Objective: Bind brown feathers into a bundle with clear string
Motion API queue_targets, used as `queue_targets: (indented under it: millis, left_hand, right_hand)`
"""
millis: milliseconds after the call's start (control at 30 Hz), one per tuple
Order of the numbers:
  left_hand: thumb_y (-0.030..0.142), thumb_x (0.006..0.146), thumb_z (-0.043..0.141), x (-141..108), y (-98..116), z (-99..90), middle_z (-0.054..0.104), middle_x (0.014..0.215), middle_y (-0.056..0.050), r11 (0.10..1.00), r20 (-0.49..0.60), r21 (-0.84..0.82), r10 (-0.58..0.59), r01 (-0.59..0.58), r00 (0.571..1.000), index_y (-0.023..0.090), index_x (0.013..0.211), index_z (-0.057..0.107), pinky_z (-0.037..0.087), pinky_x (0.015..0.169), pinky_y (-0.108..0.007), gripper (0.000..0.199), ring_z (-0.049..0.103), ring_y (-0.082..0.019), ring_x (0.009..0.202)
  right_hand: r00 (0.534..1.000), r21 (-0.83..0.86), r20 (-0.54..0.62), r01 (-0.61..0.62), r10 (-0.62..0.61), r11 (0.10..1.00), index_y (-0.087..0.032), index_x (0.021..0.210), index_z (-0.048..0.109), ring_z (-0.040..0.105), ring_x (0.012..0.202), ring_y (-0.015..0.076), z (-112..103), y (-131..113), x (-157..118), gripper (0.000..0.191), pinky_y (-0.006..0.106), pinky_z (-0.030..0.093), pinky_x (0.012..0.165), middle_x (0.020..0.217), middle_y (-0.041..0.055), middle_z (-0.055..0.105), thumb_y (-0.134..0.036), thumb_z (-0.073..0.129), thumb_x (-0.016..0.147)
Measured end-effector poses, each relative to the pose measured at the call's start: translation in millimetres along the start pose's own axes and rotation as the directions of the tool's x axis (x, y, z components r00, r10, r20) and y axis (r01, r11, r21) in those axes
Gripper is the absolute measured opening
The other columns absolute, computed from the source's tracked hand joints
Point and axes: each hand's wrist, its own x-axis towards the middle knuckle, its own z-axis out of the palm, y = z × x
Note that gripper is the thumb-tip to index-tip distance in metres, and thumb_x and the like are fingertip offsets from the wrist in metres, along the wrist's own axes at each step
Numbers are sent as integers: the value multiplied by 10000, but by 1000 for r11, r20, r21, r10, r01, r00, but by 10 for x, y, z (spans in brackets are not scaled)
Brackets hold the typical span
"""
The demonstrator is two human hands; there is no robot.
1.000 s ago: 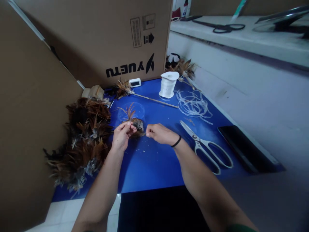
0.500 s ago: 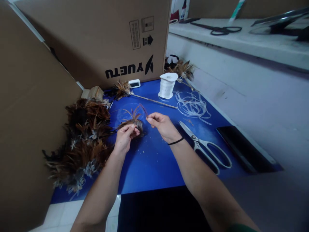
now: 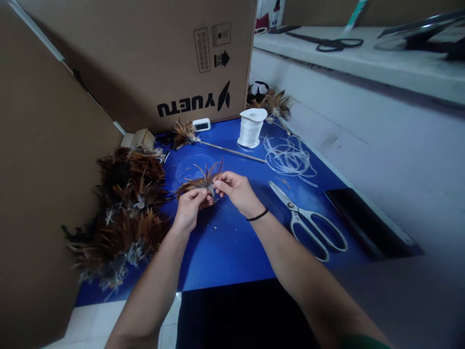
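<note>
My left hand [image 3: 194, 206] pinches a small bunch of brown feathers [image 3: 198, 184] by its pale base, over the blue table [image 3: 232, 257]. Close beside it, my right hand [image 3: 232, 189] has thumb and forefinger closed on a thin reddish-brown feather [image 3: 221, 167], held against the right side of the bunch. Fingertips hide where the quills meet. Left of my hands lie heaped brown and black feather bundles [image 3: 134, 208]. Beyond them, a thin stick [image 3: 232, 151] with feathers at one end rests on the table.
Silver scissors [image 3: 308, 218] lie right of my hands, with a black phone-like slab [image 3: 363, 223] further right. A spool of white ribbon [image 3: 251, 128] stands behind, near a loose tangle of clear strip [image 3: 290, 157]. Cardboard [image 3: 127, 58] walls the back and left.
My right hand has moved left with the thin feather, from a small gap away to right against the bunch. My left hand still grips the bunch, nearly in place.
</note>
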Motion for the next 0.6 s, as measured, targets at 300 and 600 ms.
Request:
queue_targets:
  millis: [300, 600]
  left_hand:
    - [362, 643, 733, 0, -8, 3, 627, 613, -13, 1000, 3, 22, 8, -8, 1000, 125, 706, 672, 521, 656, -287, 253, 591, -114, 569]
    - [358, 651, 730, -4, -9, 0, 633, 620, -20, 998, 7, 48, 29, -29, 1000, 121, 695, 675, 525, 656, -287, 247, 591, -115, 572]
  right_hand:
    - [999, -132, -3, 54, -55, 990, -164, 730, 552, 503, 558, 84, -3, 16, 1, 138, 216, 421, 524, 644, -14, 573, -294, 599, 738]
    - [997, -212, 23, 81, -78, 974, -167, 755, 558, 508, 578, 93, -32, 47, 9, 85, 230, 421, 556, 662, -16, 572, -252, 557, 757]
